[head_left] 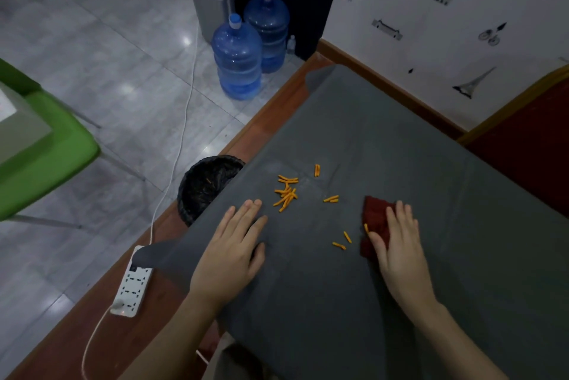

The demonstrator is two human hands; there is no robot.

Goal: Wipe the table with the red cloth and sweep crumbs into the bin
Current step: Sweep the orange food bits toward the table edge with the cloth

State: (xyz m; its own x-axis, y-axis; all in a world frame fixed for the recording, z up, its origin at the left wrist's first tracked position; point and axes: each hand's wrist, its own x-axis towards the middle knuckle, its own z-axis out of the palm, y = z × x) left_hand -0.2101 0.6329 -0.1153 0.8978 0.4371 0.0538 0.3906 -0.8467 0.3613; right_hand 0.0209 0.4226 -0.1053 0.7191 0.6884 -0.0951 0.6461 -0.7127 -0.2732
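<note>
I take the black bin (207, 184) as my landmark; it stands on the floor, tucked against the table edge, with a black bag inside and its mouth partly hidden under the grey table cover (354, 139). I think it is placed there so the crumbs can fall straight down from the edge.

The main pile of orange crumbs (286, 192) lies on the cover near the bin, a little inward from it. A few more sticks are scattered further from the bin, towards the red cloth (377, 222), and one touches the cloth's bin-facing edge.

My right hand (400, 244) lies on the red cloth on the side far from the bin, with the fingers almost straight and pressing it flat onto the cover; it does not pinch it. In my judgement this flat press is for pushing the cloth towards the bin and driving the crumbs before it.

My left hand (234, 244) rests flat on the cover between the crumbs and the table edge, close beside the bin, fingers extended and holding nothing. It probably keeps the loose cover from sliding during the wipe.

A white power strip (132, 290) lies on the wooden table edge, on my side of the bin. Two blue water bottles (246, 53) stand on the floor beyond the bin. Both carry cap labels, but I cannot read any writing.
</note>
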